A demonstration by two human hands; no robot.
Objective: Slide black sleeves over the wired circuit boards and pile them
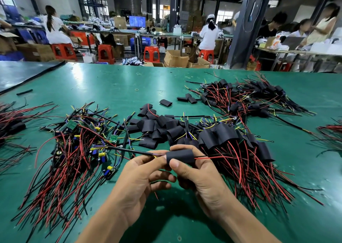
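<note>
Green matting covers the table (129,87), and the head view shows its widest bare stretch running from the middle to the far edge, where only a small rubber band (136,90) and one flattened black strip (24,92) lie. A dark sheet (22,74) overlaps the far left corner. Near the body, a bare patch lies between the forearms.

The left hand (140,180) pinches a bundle of thin wires at the left mouth of a black sleeve (180,156). The right hand (199,178) grips that sleeve between thumb and curled fingers, above the table's near middle. The board inside is hidden. A black cable (129,150) leaves to the left and a red wire (212,157) to the right.

Left of the hands sprawls a heap of bare boards (83,141), green, with blue and yellow parts and red and black leads. Just beyond the hands lie loose sleeves (157,126), matte, soft and flattened into ovals. Touching them on the right is the sleeved pile (231,141). A second sleeved pile (249,96) sits further back. More wire bundles are cut off at the left edge (11,124) and the right edge (331,130). How the leads tangle within each heap is hard to make out.
</note>
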